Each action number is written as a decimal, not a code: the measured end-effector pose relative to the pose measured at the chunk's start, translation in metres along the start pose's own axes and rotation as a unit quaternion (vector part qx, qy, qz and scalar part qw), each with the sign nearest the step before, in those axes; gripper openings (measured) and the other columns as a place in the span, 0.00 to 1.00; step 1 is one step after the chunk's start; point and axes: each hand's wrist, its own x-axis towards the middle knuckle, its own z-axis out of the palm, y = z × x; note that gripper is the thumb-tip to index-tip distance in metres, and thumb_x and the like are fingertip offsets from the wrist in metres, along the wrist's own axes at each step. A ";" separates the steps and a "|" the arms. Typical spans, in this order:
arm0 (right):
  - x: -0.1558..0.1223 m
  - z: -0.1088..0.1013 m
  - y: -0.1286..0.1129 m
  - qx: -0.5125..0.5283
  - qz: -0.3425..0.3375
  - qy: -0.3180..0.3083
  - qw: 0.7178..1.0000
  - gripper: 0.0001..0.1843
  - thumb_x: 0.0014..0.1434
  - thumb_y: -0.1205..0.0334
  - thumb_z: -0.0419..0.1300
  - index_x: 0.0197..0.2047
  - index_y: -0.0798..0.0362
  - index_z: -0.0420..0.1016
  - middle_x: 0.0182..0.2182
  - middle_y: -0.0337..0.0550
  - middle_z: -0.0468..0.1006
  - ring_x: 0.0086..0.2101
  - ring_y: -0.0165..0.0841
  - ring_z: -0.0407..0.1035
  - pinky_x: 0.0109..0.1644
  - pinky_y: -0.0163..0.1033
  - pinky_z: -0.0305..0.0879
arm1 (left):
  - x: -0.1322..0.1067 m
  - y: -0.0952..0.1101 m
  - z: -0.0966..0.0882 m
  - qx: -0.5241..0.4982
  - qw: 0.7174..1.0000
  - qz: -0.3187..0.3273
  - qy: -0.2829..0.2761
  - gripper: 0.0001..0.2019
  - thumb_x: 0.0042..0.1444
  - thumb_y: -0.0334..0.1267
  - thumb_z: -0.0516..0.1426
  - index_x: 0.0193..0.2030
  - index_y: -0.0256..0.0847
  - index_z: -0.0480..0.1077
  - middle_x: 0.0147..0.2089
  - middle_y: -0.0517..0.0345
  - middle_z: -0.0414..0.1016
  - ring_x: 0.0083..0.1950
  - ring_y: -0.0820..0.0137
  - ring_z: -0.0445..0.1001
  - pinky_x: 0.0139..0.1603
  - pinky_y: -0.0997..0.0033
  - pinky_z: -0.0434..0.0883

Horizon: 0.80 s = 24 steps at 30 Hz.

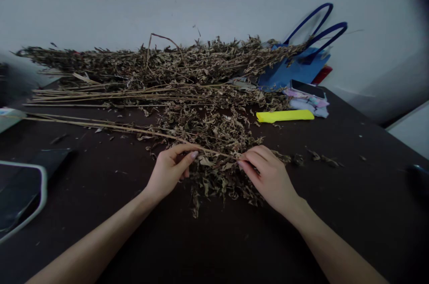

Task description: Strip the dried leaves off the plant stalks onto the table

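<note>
My left hand (170, 170) pinches a long thin dried stalk (110, 127) between thumb and forefinger near its leafy end. My right hand (264, 172) is closed in a pinch on the same stalk a little further right, over a loose heap of dried leaves (217, 141) on the dark table (351, 203). The stalk runs away to the left across the table. Behind the heap lie several bare stems (100, 94) and a big pile of leafy dried branches (161, 63) along the wall.
A blue bag with dark handles (298, 63) leans on the wall at the back right. A yellow flat object (284, 116) and folded cloth (308, 101) lie before it. A white-rimmed dark tray (20, 194) sits at the left edge. Leaf crumbs (321, 158) dot the right side.
</note>
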 end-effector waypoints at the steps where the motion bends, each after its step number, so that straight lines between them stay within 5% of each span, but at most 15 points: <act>1: 0.000 0.000 0.000 -0.002 0.000 -0.001 1.000 0.08 0.61 0.66 0.50 0.31 0.54 0.68 0.30 0.44 0.70 0.34 0.33 0.64 0.38 0.39 0.62 | 0.000 0.001 -0.001 0.000 1.000 0.002 0.004 0.12 0.54 0.40 0.56 0.43 0.40 0.73 0.27 0.58 0.73 0.17 0.79 0.61 0.16 0.80 0.60; 5: 0.000 0.001 -0.001 -0.009 -0.003 -0.001 1.000 0.09 0.61 0.66 0.51 0.32 0.54 0.69 0.30 0.44 0.70 0.34 0.33 0.64 0.39 0.39 0.62 | -0.002 0.007 -0.001 -0.010 1.000 0.008 0.020 0.10 0.52 0.40 0.58 0.39 0.41 0.75 0.46 0.51 0.75 0.16 0.82 0.59 0.15 0.79 0.59; 11: -0.001 0.002 -0.003 -0.027 -0.010 0.002 1.000 0.08 0.61 0.66 0.51 0.32 0.54 0.70 0.31 0.44 0.71 0.35 0.33 0.65 0.39 0.40 0.62 | -0.005 0.013 0.002 -0.060 0.997 -0.036 0.015 0.10 0.49 0.41 0.60 0.37 0.39 0.76 0.23 0.58 0.73 0.16 0.80 0.55 0.14 0.80 0.55; 24: -0.003 0.007 -0.003 -0.045 -0.031 -0.026 0.998 0.08 0.62 0.66 0.50 0.35 0.54 0.71 0.32 0.44 0.71 0.36 0.34 0.65 0.40 0.40 0.61 | -0.001 0.002 0.002 -0.125 0.990 -0.067 -0.001 0.11 0.53 0.44 0.58 0.35 0.37 0.74 0.14 0.68 0.55 0.15 0.80 0.50 0.16 0.78 0.48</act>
